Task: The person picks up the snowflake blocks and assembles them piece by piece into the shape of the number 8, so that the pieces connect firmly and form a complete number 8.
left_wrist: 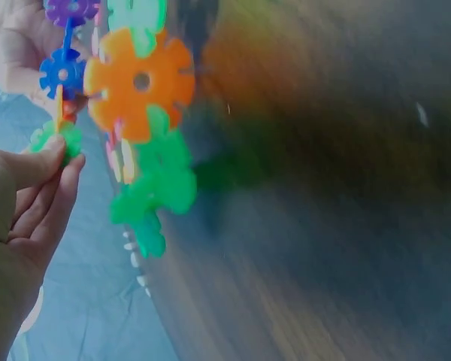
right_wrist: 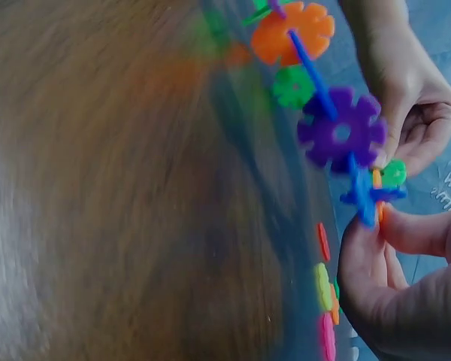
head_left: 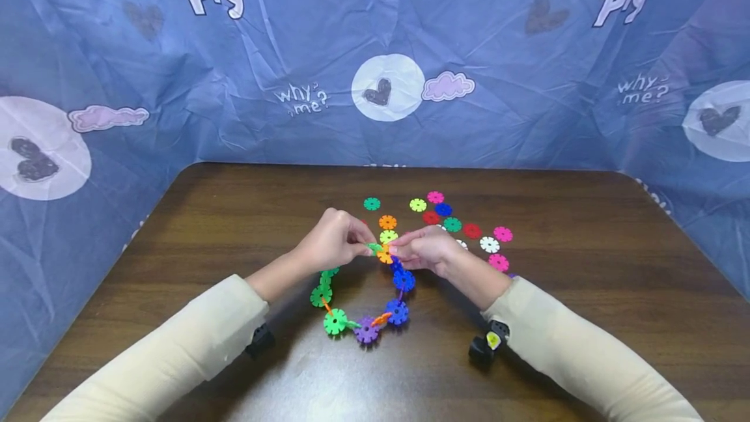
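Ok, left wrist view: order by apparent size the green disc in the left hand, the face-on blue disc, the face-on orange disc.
1. Face-on orange disc: plainly largest, perhaps through nearness to the camera.
2. Face-on blue disc and green disc: too alike to rank; the left hand covers part of the green one.

A dark brown, wood-grained worktop (head_left: 263,204) with rounded far corners stretches across the lower half of the frame, catching a glare near the bottom centre. Loose notched discs (head_left: 418,202) lie flat on it: I see a teal one (head_left: 368,204), an orange one (head_left: 383,222) and a yellow one (head_left: 384,236) around the centre, others straggling rightward in pink, blue, red and white, some partly hidden
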Demonstrator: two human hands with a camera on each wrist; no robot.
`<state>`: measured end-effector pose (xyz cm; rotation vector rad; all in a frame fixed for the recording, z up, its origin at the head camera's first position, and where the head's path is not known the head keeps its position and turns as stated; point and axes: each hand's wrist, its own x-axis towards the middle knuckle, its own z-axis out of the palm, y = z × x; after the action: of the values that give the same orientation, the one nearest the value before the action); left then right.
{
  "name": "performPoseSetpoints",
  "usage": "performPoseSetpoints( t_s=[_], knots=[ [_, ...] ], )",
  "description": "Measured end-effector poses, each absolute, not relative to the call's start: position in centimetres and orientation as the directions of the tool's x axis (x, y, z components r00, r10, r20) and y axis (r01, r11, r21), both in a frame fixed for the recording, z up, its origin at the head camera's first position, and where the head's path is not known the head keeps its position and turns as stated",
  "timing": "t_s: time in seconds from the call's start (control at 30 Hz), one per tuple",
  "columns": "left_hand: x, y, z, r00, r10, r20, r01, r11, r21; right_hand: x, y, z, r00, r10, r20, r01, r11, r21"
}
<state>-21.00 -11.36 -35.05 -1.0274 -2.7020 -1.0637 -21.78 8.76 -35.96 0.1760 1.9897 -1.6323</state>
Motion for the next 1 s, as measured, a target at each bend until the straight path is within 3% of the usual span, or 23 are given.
performPoseSetpoints(
  t_s=[0.3,0.67,1.0],
  knots=[
    [-21.2,-11.0,-35.1,-0.804,0.527,0.275,0.573,0.565,0.593,-22.0,9.2,-36.0,-0.839,-0.249,-0.484,0.43,0.24,-0.87],
    [-22.3,-12.3,-34.9,-0.866,0.483,0.129,0.435,0.602,0.669,-22.5,9.7,-36.1,-0.811,-0.338,-0.478,0.415,0.244,-0.877],
    [-23.3,-14.5,-35.0,-0.892,0.447,0.07,0.382,0.662,0.644,-22.8,10.4,-36.6,-0.808,-0.349,-0.475,0.423,0.218,-0.88]
  ],
)
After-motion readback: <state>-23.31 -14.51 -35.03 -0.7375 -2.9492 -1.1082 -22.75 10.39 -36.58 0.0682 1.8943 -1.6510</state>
